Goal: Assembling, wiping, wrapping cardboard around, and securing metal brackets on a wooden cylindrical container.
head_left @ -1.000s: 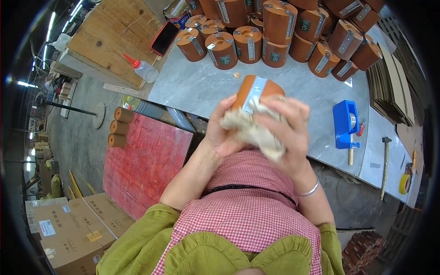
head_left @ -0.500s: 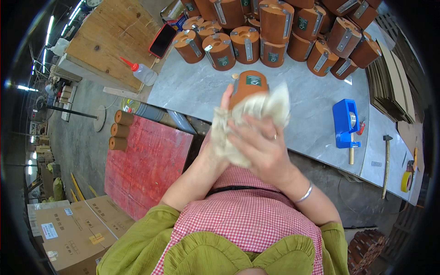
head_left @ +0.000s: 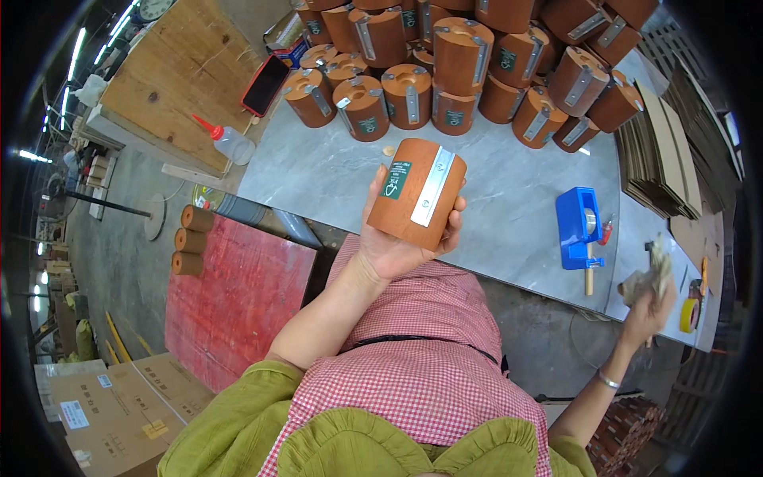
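Observation:
My left hand (head_left: pixel 389 253) is wrapped round a reddish-brown wooden cylinder (head_left: pixel 414 191), holding it tilted over the table's near edge. A silver metal strip runs along its side, and a green label sits beside the strip. Far off to the right, my right hand (head_left: pixel 647 316) grips a crumpled off-white cloth (head_left: pixel 645 278) above the table's right end, near a roll of yellow tape (head_left: pixel 689 315). The cloth is slightly blurred and covers part of what lies beneath.
Several similar wooden cylinders (head_left: pixel 457 60) are stacked along the back of the grey table (head_left: pixel 318 171). A blue tape dispenser (head_left: pixel 574 229) stands at right, flat cardboard (head_left: pixel 664 151) beyond. A squeeze bottle (head_left: pixel 235 146) and phone (head_left: pixel 265 85) lie left, above a red board (head_left: pixel 238 294) bearing three small cylinders (head_left: pixel 189 240).
My right hand has left the cylinder and swung far right with the cloth. The cylinder, uncovered now, stays in my left hand and shows its metal strip toward me.

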`<state>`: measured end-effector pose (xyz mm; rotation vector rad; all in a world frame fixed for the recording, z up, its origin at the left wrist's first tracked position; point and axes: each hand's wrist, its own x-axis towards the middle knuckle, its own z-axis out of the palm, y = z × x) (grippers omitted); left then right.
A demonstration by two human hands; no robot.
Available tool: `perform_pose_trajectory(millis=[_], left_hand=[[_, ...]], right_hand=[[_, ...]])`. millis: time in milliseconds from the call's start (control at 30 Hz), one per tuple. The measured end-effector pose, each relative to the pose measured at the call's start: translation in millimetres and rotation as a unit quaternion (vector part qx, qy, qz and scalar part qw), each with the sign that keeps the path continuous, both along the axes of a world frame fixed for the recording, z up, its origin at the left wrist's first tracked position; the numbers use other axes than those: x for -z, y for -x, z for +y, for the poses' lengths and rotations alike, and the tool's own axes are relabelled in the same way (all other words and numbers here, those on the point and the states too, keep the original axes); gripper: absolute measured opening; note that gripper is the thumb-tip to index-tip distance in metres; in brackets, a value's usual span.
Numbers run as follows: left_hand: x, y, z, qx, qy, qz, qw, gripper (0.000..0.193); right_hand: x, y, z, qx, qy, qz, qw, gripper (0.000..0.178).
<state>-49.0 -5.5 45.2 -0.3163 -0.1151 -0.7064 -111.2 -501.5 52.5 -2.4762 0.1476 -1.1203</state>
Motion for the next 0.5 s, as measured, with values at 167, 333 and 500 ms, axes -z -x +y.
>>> perform_pose_trajectory(millis=[167, 333, 500], left_hand=[[6, -8, -3, -0.109, -0.397, -0.071, 0.909, 0.080], [29, -22, 17, -0.276, -0.634, -0.107, 0.715, 0.064], [15, -16, 95, -0.363, -0.653, -0.057, 0.662, 0.054]], right_hand=[[17, -21, -1, 0.165, 0.231, 0.140, 0.948, 0.048], [-31, -26, 21, 0.044, 0.091, 0.028, 0.994, 0.051], [-50, -100, 40, -0.001, 0.079, -0.025, 0.997, 0.048]])
